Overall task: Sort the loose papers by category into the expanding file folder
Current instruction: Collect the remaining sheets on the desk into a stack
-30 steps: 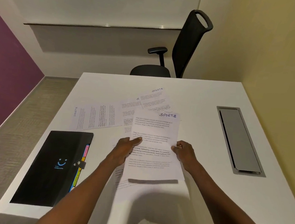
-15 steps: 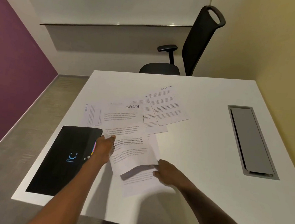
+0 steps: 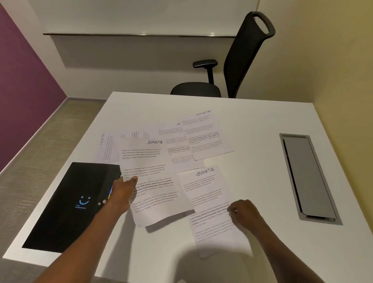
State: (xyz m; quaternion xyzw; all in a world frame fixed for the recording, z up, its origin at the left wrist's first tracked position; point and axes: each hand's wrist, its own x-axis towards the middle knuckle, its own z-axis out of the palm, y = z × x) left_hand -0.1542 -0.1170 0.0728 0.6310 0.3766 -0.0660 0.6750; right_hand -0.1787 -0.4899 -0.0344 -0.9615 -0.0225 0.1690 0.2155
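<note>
Sheets of printed paper lie scattered over the middle of a white table (image 3: 261, 129), most of them headed "SPORTS" in handwriting. The left hand (image 3: 122, 192) pinches one such sheet, the lifted sheet (image 3: 153, 179), by its left edge, thumb on top of the page and the other fingers hidden beneath; the page is raised off the table and casts a shadow along its near edge. Its left side overhangs the right edge of the black expanding file folder (image 3: 74, 203), which lies flat and closed at the near left of the table, a blue smiley logo on its cover and coloured tabs showing just beside the left hand. The right hand (image 3: 242, 211) rests on a second sheet (image 3: 211, 204) that lies flat on the table to the right of the lifted one; its fingers are curled down onto the right edge of the page, though whether they actually pinch the paper cannot be told. Farther back, an overlapping cluster of sheets (image 3: 204, 136) sits near the table's centre, and one sideways sheet (image 3: 107, 148) lies just behind the folder. A grey cable hatch (image 3: 308, 177) is set into the table at the right. A black office chair (image 3: 239, 62) stands beyond the far edge, against a pale wall.
</note>
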